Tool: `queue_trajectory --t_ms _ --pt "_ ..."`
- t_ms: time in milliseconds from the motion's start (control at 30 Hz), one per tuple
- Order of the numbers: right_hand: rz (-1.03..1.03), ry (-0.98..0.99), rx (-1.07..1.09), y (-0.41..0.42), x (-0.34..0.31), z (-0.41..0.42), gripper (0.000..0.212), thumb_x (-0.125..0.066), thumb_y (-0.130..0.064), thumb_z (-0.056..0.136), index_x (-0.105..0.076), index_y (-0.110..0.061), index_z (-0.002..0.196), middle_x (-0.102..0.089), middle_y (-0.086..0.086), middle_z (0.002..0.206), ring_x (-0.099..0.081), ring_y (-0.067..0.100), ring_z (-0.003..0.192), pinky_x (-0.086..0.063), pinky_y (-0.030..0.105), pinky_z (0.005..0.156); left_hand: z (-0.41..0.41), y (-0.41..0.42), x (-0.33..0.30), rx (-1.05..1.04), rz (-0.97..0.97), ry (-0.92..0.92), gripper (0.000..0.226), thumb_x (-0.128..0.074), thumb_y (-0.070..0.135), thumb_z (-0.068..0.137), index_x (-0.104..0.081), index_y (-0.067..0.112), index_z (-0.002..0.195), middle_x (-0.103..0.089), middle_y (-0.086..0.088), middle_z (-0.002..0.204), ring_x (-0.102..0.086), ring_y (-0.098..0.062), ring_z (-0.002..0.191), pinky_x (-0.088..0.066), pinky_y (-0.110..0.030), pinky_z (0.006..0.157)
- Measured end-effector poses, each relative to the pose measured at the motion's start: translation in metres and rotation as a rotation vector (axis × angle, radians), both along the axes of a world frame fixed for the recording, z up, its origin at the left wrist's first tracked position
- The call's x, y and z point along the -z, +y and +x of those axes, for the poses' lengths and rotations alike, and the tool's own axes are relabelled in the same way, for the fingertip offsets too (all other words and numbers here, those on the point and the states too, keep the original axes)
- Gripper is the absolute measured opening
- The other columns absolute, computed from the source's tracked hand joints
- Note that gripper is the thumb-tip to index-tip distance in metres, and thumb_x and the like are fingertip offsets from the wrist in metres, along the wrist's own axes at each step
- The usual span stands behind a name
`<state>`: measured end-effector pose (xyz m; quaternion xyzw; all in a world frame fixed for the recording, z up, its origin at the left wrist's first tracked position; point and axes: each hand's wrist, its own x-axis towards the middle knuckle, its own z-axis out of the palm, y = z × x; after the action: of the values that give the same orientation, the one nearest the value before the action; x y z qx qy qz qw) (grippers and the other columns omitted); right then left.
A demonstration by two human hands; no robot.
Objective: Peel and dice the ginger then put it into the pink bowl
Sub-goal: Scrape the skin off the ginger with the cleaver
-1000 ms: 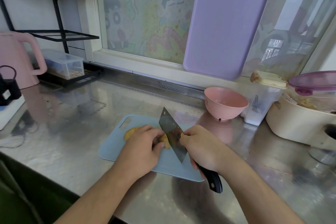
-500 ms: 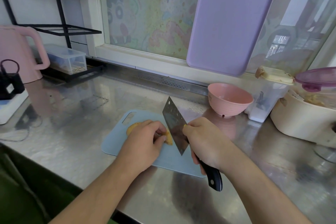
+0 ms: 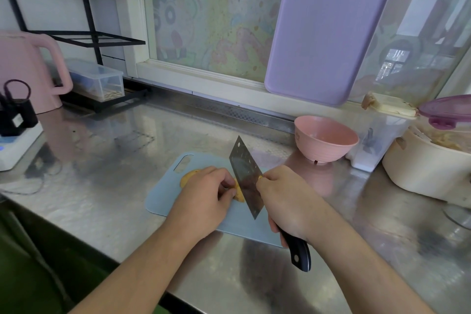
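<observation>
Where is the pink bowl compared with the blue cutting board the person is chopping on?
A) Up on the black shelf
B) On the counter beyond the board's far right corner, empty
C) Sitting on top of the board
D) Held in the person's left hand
B: the pink bowl stands on the steel counter past the far right corner of the blue cutting board, apart from it, with nothing visible inside.

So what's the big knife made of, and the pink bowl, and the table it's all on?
The knife blade looks like shiny steel: it is grey, mirror-like and has small holes. Its handle looks like dark plastic with a rivet, though wood is possible. The pink bowl seems matte plastic, dull with faint ridges; it could be ceramic. The counter looks like stainless steel, silvery and reflecting things.
</observation>
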<state>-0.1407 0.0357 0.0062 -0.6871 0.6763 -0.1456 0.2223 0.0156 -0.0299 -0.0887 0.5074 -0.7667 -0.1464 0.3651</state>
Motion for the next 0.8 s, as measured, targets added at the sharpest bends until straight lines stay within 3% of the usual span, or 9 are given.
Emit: queue_trajectory --t_ms 167,300,333,400,533,600,667,733,800 --pt "-0.139 0.166 -0.131 -0.001 0.006 0.003 0.033 -0.038 -0.014 0.103 -0.038 -0.019 0.07 -0.042 0.001 0.068 -0.044 0.018 0.061 -0.045 0.028 0.06 -0.001 0.0 0.0 0.009 -0.003 0.017 0.013 -0.076 0.027 0.088 -0.065 0.034 0.086 -0.059 0.017 0.088 -0.061 -0.005 0.082 -0.054 -0.03 0.078" --pt "-0.255 0.44 -0.35 0.0 0.007 0.009 0.017 -0.049 0.004 0.081 -0.058 -0.009 0.087 -0.035 0.004 0.07 -0.049 0.028 0.078 -0.044 0.031 0.068 -0.001 -0.001 0.001 0.009 -0.017 0.017 0.012 -0.077 0.025 0.087 -0.066 0.032 0.085 -0.059 0.016 0.086 -0.06 -0.006 0.082 -0.054 -0.033 0.079" --pt "-0.233 0.493 -0.391 -0.004 0.01 0.009 0.02 -0.046 0.008 0.071 -0.062 -0.004 0.077 -0.041 0.006 0.063 -0.051 0.029 0.067 -0.043 0.029 0.059 -0.002 -0.001 0.001 0.008 -0.023 0.019 0.012 -0.076 0.025 0.086 -0.067 0.032 0.084 -0.059 0.016 0.086 -0.06 -0.006 0.082 -0.054 -0.033 0.079" --pt "-0.363 0.566 -0.461 -0.007 0.012 0.004 0.031 -0.025 0.002 0.06 -0.05 -0.009 0.045 -0.04 0.008 0.04 -0.029 0.022 0.042 -0.017 0.014 0.047 -0.002 -0.001 0.002 0.008 -0.03 0.02 0.012 -0.076 0.024 0.086 -0.067 0.031 0.084 -0.059 0.015 0.086 -0.059 -0.006 0.082 -0.053 -0.034 0.079" --pt "-0.731 0.562 -0.578 -0.005 0.017 0.004 0.029 -0.012 -0.008 0.061 -0.031 -0.023 0.044 -0.017 0.005 0.038 -0.015 0.018 0.046 0.005 0.014 0.068 -0.002 -0.001 0.002 0.0 -0.043 0.012 0.01 -0.076 0.024 0.087 -0.068 0.029 0.084 -0.059 0.015 0.086 -0.059 -0.006 0.082 -0.053 -0.033 0.079" --pt "-0.667 0.619 -0.587 -0.003 0.011 0.006 0.027 -0.012 -0.008 0.063 -0.02 -0.015 0.039 -0.012 0.004 0.039 -0.018 0.019 0.042 0.002 0.013 0.062 -0.002 -0.001 0.002 0.001 -0.039 0.021 0.011 -0.076 0.023 0.086 -0.068 0.029 0.083 -0.059 0.015 0.085 -0.058 -0.005 0.081 -0.053 -0.032 0.079" --pt "-0.464 0.781 -0.619 0.0 0.007 0.011 0.02 -0.014 -0.001 0.065 -0.012 -0.016 0.052 -0.006 0.001 0.053 -0.018 0.019 0.049 -0.011 0.018 0.049 -0.002 -0.001 0.002 0.002 -0.028 0.032 0.011 -0.075 0.021 0.086 -0.068 0.028 0.082 -0.059 0.014 0.085 -0.058 -0.004 0.08 -0.053 -0.031 0.077" --pt "-0.415 0.871 -0.65 -0.003 0.008 0.012 0.021 -0.023 0.005 0.065 -0.023 -0.015 0.06 -0.021 0.004 0.062 -0.016 0.017 0.057 -0.026 0.027 0.053 -0.001 -0.002 0.002 0.007 -0.021 0.04 0.01 -0.075 0.02 0.085 -0.069 0.027 0.081 -0.059 0.013 0.084 -0.059 -0.005 0.079 -0.052 -0.031 0.077" --pt "-0.246 0.858 -0.555 -0.008 0.003 0.017 0.021 -0.029 0.007 0.068 -0.028 -0.013 0.063 -0.029 0.004 0.066 -0.018 0.017 0.058 -0.029 0.029 0.055 -0.001 -0.002 0.001 0.013 -0.012 0.048 0.01 -0.075 0.018 0.084 -0.07 0.026 0.081 -0.06 0.013 0.084 -0.059 -0.005 0.079 -0.052 -0.031 0.076"
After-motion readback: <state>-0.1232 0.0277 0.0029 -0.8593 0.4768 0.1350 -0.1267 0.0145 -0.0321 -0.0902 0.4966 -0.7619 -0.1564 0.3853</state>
